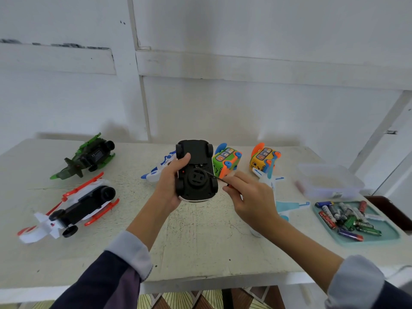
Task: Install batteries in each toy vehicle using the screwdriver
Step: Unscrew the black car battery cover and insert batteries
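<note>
Buses (226,161) just behind upturned car (196,170).

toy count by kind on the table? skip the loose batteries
Helicopters: 2, green helicopter and white-red helicopter
Cars: 1, black-bottomed car, held belly-up in the left hand
Buses: 2, green bus and yellow bus
Planes: 2, blue-white plane behind the car, pale blue plane partly hidden by the right hand
Total: 7

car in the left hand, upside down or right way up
Upside down: the car shows its black underside and wheels, held by the left hand.
</note>
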Tool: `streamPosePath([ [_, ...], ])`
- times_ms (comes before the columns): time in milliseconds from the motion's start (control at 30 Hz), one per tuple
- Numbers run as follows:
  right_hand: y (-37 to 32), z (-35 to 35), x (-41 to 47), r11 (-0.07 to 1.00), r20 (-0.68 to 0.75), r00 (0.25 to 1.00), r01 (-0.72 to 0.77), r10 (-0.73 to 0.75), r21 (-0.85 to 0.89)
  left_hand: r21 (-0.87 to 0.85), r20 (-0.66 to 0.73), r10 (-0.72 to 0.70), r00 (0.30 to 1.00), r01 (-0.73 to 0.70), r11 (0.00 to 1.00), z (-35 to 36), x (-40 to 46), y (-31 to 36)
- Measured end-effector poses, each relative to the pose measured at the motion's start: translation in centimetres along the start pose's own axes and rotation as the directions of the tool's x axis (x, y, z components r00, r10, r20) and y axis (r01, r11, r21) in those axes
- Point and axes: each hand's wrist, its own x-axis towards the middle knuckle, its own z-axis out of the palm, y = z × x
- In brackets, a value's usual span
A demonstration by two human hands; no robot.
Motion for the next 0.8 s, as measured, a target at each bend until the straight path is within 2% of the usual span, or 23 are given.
streamPosePath([
  [367,0.8,0.0,-0.2,0.999,-0.014,1.0,-0.009,0.009,0.039,0.071,0.035,0.016,0.999,-0.018,0.997,-0.1,-0.1,0.0],
  [800,2.3,-1.4,0.2,0.995,0.128,0.991,-0.03,0.042,-0.097,0.072,0.037,-0.009,0.999,0.007,0.997,-0.5,0.0,-0.2],
])
